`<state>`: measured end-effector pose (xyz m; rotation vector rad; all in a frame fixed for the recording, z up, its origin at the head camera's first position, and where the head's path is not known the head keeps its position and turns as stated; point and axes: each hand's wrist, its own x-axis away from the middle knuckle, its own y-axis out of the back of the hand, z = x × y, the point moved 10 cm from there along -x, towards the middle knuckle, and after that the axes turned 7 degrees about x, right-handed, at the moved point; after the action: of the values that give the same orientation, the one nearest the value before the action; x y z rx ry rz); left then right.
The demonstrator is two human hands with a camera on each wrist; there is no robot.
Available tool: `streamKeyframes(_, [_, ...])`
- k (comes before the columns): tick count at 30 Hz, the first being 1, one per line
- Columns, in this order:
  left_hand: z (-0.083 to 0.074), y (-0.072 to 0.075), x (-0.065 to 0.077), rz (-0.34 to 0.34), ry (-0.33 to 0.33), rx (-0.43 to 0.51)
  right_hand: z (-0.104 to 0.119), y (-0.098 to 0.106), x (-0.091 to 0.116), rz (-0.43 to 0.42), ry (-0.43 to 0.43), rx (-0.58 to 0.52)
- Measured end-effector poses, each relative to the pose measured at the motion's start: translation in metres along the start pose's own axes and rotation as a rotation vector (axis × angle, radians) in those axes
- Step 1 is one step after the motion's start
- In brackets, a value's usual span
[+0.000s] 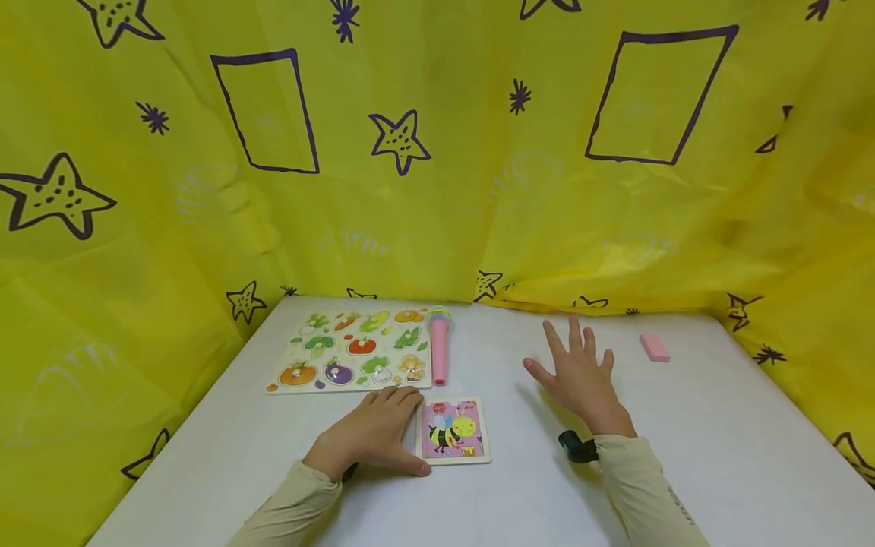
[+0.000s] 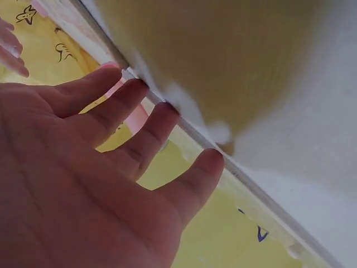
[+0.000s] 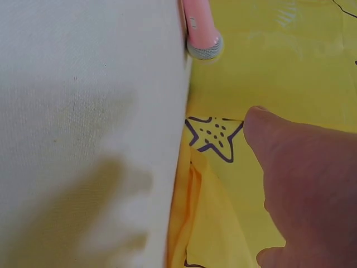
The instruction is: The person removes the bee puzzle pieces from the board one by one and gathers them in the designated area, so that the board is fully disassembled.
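A small square bee puzzle [image 1: 454,430] in a pale frame lies flat near the front middle of the table. Beside its left edge is my left hand [image 1: 379,429], thumb by the lower left corner. In the left wrist view this hand's extended fingertips [image 2: 211,159] are right at the near edge of a vegetable puzzle board [image 1: 362,346]. My right hand [image 1: 579,372] has its fingers spread over the white table to the right, with nothing in it. A pink toy microphone [image 1: 440,349] lies along the board's right side.
A pink block [image 1: 655,348] lies at the back right, beyond the right hand. Yellow sheeting [image 1: 451,213] printed with stars encloses the back and sides of the white table [image 1: 519,501].
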<state>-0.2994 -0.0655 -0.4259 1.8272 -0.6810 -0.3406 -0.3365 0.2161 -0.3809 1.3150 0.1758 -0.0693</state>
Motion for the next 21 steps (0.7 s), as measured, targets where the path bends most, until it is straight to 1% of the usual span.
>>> streamKeyframes(3, [0.003, -0.001, 0.002, -0.008, -0.003, 0.010, 0.003, 0.000, -0.001, 0.003, 0.010, -0.001])
streamKeyframes(6, [0.005, -0.001, 0.002, -0.023, -0.003, -0.001, 0.004, 0.000, -0.003, 0.001, 0.020, -0.003])
streamKeyframes(12, [0.004, 0.001, 0.000, -0.035, -0.015, -0.016, 0.005, -0.002, -0.004, 0.011, 0.040, -0.038])
streamKeyframes(17, [0.005, 0.001, 0.001, -0.038, 0.012, -0.036, 0.009, -0.003, -0.004, 0.023, 0.060, -0.060])
streamKeyframes(21, [0.004, 0.003, 0.003, -0.056, 0.026, -0.034, 0.011, 0.005, -0.003, -0.010, 0.090, -0.074])
